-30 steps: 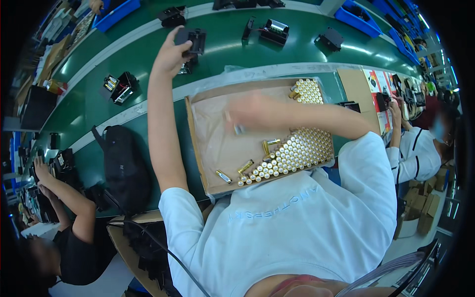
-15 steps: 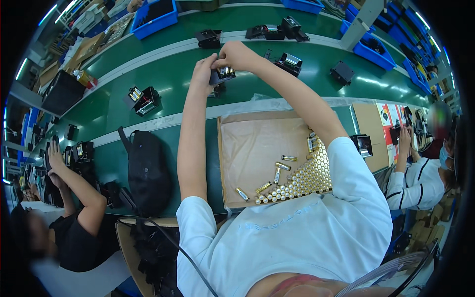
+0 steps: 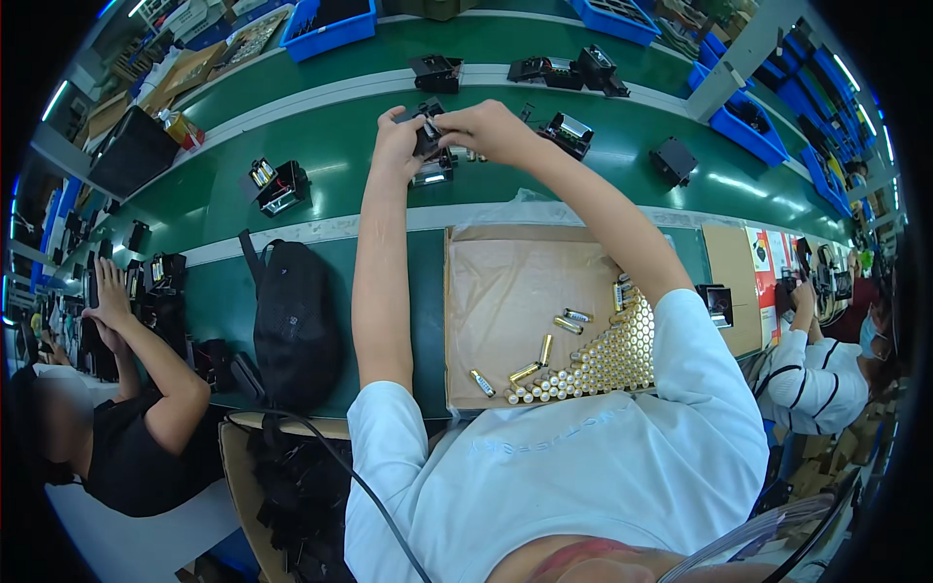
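Observation:
Both arms reach far out over the green conveyor belt [image 3: 321, 209]. My left hand [image 3: 397, 146] grips a small black device [image 3: 431, 146] from the left, and my right hand [image 3: 486, 128] holds it from above and the right, fingers pinched at its top. Close to my chest lies a flat cardboard tray [image 3: 505, 291] with several gold cylindrical batteries [image 3: 603, 364] standing packed at its near right corner and a few lying loose [image 3: 544, 355].
More black devices [image 3: 277, 185] ride the belt, others at the far side [image 3: 573, 68]. A black bag [image 3: 292, 325] lies left of the tray. Blue bins [image 3: 326, 21] line the far edge. One person [image 3: 126, 389] works at my left, another [image 3: 826, 379] at my right.
My right hand left the battery tray and rose to meet the left hand at the black device on the belt. The view has tilted further out over the belt.

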The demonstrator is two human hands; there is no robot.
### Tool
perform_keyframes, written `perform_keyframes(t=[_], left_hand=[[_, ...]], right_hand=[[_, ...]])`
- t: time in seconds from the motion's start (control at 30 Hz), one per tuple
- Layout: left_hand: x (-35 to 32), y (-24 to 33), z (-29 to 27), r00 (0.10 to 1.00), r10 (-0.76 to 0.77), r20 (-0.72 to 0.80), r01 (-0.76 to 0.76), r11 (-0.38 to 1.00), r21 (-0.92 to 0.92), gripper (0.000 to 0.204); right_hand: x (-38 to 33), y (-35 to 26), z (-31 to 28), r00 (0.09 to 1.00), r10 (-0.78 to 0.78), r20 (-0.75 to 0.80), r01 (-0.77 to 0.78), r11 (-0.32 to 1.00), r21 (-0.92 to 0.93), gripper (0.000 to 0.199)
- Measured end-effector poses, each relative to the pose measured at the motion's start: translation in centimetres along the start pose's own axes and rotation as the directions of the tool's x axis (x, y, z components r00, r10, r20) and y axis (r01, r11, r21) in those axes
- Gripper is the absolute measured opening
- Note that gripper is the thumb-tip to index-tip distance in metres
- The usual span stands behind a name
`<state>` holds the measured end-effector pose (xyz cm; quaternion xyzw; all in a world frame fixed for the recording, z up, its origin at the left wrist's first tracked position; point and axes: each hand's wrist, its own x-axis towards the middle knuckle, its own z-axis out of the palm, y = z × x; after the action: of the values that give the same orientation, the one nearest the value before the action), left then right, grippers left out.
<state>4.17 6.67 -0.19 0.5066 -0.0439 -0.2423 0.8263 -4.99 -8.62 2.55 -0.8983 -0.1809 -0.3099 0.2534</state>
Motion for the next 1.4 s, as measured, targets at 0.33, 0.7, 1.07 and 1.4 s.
perform_keyframes(t=[0.33, 0.7, 1.07, 1.4], left_hand=[[-0.3, 0.8, -0.1, 0.998, 0.015, 0.058, -0.026, 0.981, 0.193, 0.068], [-0.3, 0.8, -2.2, 0.965, 0.240, 0.107, -0.262, 0.840, 0.475, 0.068], [-1.0, 1.2, 1.0, 0.721, 0.620, 0.310, 0.111, -0.545, 0.831, 0.048], [4.9, -0.9, 1.8, 0.685, -0.027, 0.728, -0.566, -0.650, 0.508, 0.053]], right_hand=[[5.5, 1.8, 2.3, 0.982, 0.177, 0.071, -0.159, 0.965, -0.210, 0.029], [2.6, 1.7, 4.8, 0.545, 0.708, 0.449, -0.839, 0.461, 0.290, 0.044], [-6.7, -9.7, -9.1, 0.441, 0.482, 0.757, -0.378, 0.865, -0.330, 0.035], [-16.3, -13.7, -10.9, 0.263, 0.454, 0.851, -0.295, 0.878, -0.377, 0.050]])
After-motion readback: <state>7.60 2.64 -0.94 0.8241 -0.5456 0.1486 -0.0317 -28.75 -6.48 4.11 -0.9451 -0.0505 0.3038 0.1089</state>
